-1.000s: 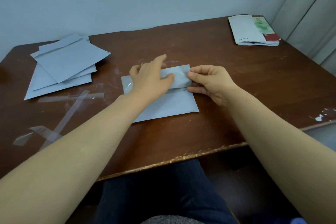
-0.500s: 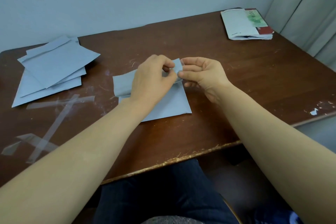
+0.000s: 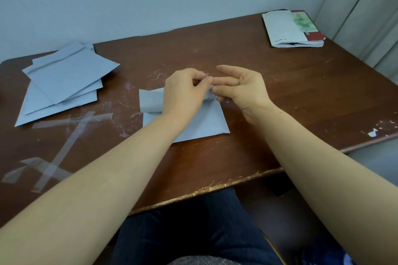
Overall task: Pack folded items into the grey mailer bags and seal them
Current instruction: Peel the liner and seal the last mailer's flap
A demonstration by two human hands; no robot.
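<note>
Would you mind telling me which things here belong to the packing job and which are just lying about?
Job: mailer pinched by the left hand, right hand beside it, spare mailers, folded papers probably.
Lying about: tape strips stuck on the table, curtain.

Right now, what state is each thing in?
mailer bag: flat on table, flap raised, unsealed
left hand: pinches flap's end
right hand: fingers relaxed, beside flap
spare mailers: stacked, fanned out
folded items: stacked, far right corner
tape strips: stuck to table
</note>
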